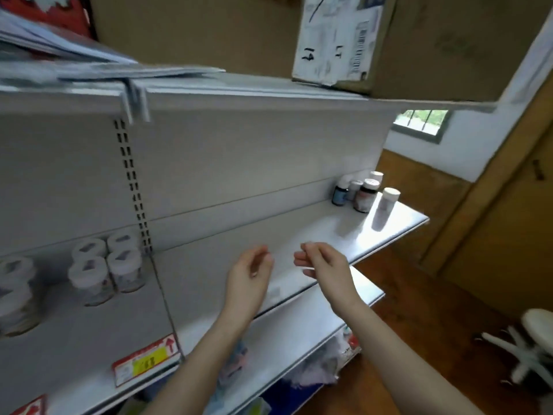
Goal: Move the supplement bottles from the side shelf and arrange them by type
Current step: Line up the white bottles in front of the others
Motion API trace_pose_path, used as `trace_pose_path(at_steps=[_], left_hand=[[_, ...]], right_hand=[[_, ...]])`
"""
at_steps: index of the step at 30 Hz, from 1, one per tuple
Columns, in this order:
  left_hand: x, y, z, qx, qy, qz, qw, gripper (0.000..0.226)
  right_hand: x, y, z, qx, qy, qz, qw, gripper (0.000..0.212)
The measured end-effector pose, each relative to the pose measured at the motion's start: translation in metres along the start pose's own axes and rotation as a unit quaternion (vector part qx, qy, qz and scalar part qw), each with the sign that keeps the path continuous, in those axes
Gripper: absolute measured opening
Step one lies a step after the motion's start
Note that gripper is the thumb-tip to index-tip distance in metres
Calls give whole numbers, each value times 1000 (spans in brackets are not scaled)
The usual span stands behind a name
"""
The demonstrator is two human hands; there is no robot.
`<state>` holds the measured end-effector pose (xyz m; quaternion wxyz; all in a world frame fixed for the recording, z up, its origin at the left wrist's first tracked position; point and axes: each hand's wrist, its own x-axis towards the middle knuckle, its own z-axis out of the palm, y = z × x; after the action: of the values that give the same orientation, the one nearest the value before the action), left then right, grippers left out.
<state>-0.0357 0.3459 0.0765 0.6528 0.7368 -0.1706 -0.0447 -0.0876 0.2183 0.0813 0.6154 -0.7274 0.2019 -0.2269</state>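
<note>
Several supplement bottles (366, 195) with white caps stand in a small cluster at the far right end of a white shelf (299, 235); one white-capped bottle (384, 208) stands a little nearer than the rest. On the left shelf section, clear white-lidded jars (104, 269) sit grouped together, with more jars (16, 295) at the left edge. My left hand (250, 271) and my right hand (324, 262) hover side by side above the shelf's bare middle, fingers loosely curled, holding nothing. Both hands are well short of the bottle cluster.
A cardboard box (344, 40) and stacked papers (74, 55) sit on the top shelf overhead. A red and yellow price tag (146, 359) hangs on the left shelf edge. Lower shelves hold bagged goods (314, 369). A white stool (535, 339) stands on the wooden floor at right.
</note>
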Motion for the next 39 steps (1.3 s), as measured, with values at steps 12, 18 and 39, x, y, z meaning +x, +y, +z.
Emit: trace_pose_path(at_steps=[12, 18, 39], left_hand=[[22, 37, 213, 34, -112, 22, 993, 25], [77, 27, 297, 38, -143, 14, 989, 27], [266, -18, 491, 143, -176, -65, 972, 31]], right_hand=[[56, 31, -211, -11, 126, 2, 992, 19], [117, 65, -267, -25, 150, 0, 988, 19], [394, 152, -374, -121, 52, 69, 989, 35]])
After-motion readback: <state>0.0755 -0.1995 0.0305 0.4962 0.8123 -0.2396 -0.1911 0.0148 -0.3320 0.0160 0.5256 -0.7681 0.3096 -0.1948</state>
